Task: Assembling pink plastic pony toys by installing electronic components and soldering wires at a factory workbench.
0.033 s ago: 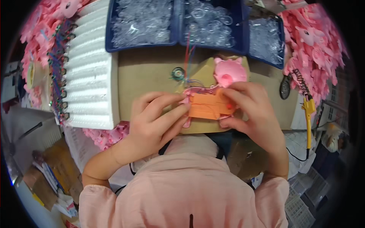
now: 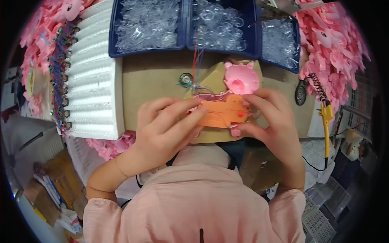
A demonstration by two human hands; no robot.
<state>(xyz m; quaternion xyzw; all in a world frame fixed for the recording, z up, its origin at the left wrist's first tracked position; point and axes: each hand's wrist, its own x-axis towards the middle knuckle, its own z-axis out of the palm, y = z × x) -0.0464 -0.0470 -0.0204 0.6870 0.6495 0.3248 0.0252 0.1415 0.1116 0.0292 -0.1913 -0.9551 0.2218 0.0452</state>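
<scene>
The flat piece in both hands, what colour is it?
The flat piece is orange, with a small red dot near its right end. It shows in the head view.

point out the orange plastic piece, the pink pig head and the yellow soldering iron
orange plastic piece (image 2: pixel 222 114), head view, middle of its flat top face
pink pig head (image 2: pixel 241 78), head view, on the snout
yellow soldering iron (image 2: pixel 326 121), head view, on the yellow handle

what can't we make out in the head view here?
- Left end of the orange part: covered by the left hand.
- Its right edge and underside: behind the right hand.
- Thin wires from the blue trays to the part: too fine to see where they end.
- Clear pieces in the trays: too small to tell shapes.
- Pink pig head: lower edge hidden by the right hand's fingers.
</scene>
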